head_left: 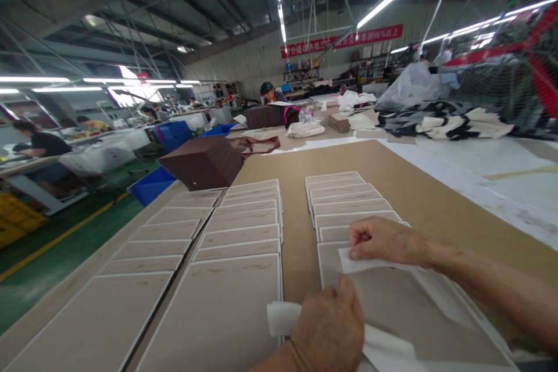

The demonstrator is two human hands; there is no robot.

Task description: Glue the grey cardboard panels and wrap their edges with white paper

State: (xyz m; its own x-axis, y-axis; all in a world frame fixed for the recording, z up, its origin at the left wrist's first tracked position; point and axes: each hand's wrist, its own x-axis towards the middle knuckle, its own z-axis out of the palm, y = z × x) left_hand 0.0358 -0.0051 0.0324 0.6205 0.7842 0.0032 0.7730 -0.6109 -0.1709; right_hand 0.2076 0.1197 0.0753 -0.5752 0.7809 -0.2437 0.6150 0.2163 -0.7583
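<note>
My left hand [329,325] is closed around a crumpled white strip [390,349], whose ends stick out on both sides of the fist. Just beyond it, my right hand [387,239] pinches the corner of a thin white sheet [360,263] between thumb and fingers. Both hands are over the front taupe panel [392,296] of the right-hand row, a flat piece with white edges. Beside it on the left lies another overlapping row of such panels [231,308]. Whether the strip and the sheet are joined is hidden by my left hand.
A third row of panels [96,314] lies at the table's left edge. Behind it stands a dark brown stack [203,163]. Blue bins [150,185] are on the green floor. Fabric piles [453,119] and a large fan [523,52] are at right. People sit working at left.
</note>
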